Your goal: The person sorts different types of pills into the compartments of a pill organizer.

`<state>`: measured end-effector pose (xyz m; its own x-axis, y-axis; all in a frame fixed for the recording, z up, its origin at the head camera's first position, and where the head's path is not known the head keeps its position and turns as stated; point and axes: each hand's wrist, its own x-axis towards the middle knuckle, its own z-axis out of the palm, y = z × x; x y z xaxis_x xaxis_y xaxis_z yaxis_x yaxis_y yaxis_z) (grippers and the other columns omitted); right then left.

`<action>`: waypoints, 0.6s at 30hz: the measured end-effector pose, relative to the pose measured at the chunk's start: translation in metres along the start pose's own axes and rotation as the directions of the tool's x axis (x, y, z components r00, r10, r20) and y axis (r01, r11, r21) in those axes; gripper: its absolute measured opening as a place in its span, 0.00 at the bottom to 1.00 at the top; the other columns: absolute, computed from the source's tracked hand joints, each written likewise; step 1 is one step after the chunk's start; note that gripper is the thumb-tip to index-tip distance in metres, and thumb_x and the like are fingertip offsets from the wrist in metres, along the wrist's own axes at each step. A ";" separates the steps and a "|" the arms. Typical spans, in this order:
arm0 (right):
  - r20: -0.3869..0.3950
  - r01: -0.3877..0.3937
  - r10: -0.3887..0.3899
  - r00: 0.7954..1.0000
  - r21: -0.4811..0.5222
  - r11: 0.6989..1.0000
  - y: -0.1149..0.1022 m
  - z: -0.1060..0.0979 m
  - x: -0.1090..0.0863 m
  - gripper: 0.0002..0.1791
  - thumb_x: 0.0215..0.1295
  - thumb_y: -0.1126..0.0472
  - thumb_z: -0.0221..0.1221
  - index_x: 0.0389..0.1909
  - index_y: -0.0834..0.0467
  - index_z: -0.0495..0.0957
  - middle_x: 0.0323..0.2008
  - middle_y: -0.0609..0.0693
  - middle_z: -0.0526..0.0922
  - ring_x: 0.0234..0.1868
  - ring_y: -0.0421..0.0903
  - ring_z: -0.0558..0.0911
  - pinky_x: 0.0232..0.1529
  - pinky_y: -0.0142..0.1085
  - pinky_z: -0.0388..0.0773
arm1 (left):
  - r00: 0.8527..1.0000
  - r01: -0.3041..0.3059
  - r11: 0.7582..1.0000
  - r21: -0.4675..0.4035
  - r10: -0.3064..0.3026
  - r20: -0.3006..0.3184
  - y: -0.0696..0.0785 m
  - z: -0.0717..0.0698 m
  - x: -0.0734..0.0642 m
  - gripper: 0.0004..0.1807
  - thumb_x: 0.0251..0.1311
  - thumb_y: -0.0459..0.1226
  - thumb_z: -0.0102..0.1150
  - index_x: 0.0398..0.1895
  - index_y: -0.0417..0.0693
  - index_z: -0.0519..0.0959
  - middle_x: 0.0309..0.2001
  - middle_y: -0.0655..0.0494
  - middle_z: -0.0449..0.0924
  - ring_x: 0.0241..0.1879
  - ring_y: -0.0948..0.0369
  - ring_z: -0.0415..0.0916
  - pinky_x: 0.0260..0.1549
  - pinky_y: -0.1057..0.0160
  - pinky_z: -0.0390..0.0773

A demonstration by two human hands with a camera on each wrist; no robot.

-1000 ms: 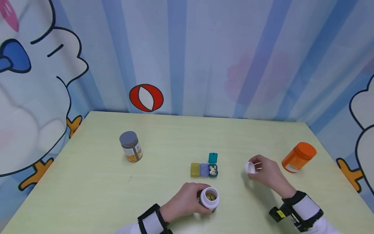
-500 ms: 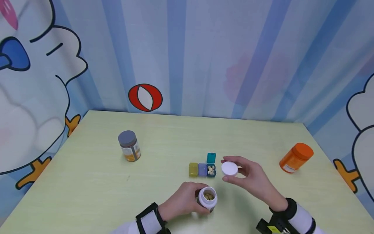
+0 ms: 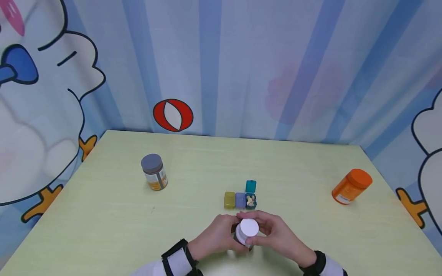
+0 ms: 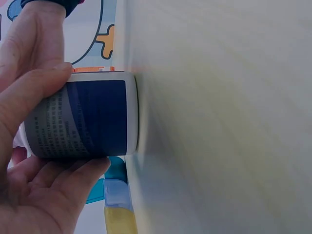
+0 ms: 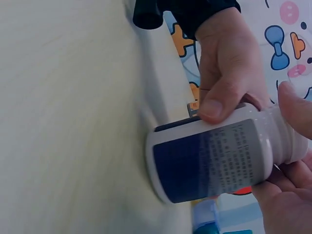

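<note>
Head view: both hands together, lower centre of frame. Left hand (image 3: 215, 235) curled round the body of the white bottle (image 4: 102, 117), thumb on the near side, gap between thumb and fingers only as wide as the bottle. Right hand (image 3: 277, 234) at the bottle's top, thumb and fingers pinching the white cap (image 3: 249, 227). Cap covers the mouth; cannot tell whether it is seated.

Left wrist view: bottle left of centre, dark blue and grey label facing the camera, base at the surface (image 4: 219, 122); contact unclear. Left thumb across the upper edge, fingers along the lower; right hand at upper left.

Right wrist view: left thumb pressed on the bottle near the shoulder, right fingers about the cap at right edge.

Just beyond the hands, head view: pill box (image 3: 240, 200), yellow, lavender and teal compartments, teal lid raised, pale tablets (image 3: 251, 200) inside. Grey-lidded jar (image 3: 154, 174) left of centre; orange bottle (image 3: 350, 187) at right.
</note>
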<state>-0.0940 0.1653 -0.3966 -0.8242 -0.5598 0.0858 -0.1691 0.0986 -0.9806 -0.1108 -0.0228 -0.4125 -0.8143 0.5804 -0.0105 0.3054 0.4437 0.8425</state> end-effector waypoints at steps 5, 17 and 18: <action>-0.073 0.000 -0.004 0.997 -0.058 0.998 0.003 0.005 -0.001 0.27 0.48 0.61 0.67 0.51 0.66 0.73 0.52 0.61 0.75 0.52 0.35 0.74 0.51 0.26 0.70 | 1.000 -0.003 1.000 0.005 0.003 0.004 0.001 -0.002 -0.001 0.24 0.32 0.37 0.75 0.38 0.45 0.78 0.33 0.64 0.80 0.32 0.73 0.71 0.36 0.73 0.72; -0.092 0.004 -0.009 0.996 -0.055 0.998 0.007 0.013 0.001 0.37 0.47 0.63 0.68 0.60 0.66 0.65 0.57 0.59 0.72 0.57 0.34 0.69 0.55 0.25 0.64 | 1.000 -0.026 0.998 0.051 0.026 0.011 0.002 -0.004 -0.001 0.23 0.34 0.39 0.75 0.38 0.44 0.80 0.34 0.63 0.80 0.33 0.74 0.70 0.36 0.73 0.71; -0.093 0.004 -0.009 0.996 -0.055 0.999 0.008 0.013 -0.001 0.36 0.47 0.63 0.68 0.60 0.66 0.66 0.56 0.59 0.72 0.57 0.34 0.69 0.55 0.25 0.65 | 1.000 -0.026 0.999 0.044 0.025 0.011 0.002 -0.003 -0.001 0.23 0.34 0.39 0.75 0.38 0.44 0.80 0.34 0.63 0.80 0.32 0.74 0.70 0.36 0.73 0.71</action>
<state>-0.0880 0.1562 -0.4067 -0.8691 -0.4820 0.1110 -0.2020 0.1409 -0.9692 -0.1112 -0.0245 -0.4089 -0.8008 0.5989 0.0047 0.3476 0.4584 0.8179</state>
